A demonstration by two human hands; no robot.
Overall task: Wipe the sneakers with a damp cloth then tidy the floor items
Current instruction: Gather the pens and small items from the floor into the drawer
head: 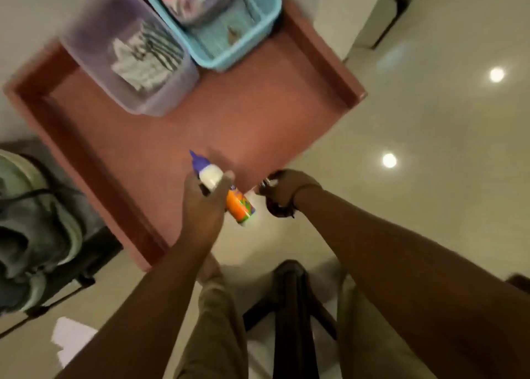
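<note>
- Fingers of the left hand curl round two bottles at frame centre: a white bottle with a purple cap and an orange bottle (label too blurred to read).
- Right hand grips a small dark object, unidentifiable.
- Behind them, a reddish tray-like surface carries a clear bin and a blue basket, upper centre.

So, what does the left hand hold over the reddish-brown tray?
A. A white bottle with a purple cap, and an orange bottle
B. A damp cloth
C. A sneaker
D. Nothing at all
A: the left hand grips a white bottle with a purple cap, together with an orange bottle, at the near edge of the tray.
</note>
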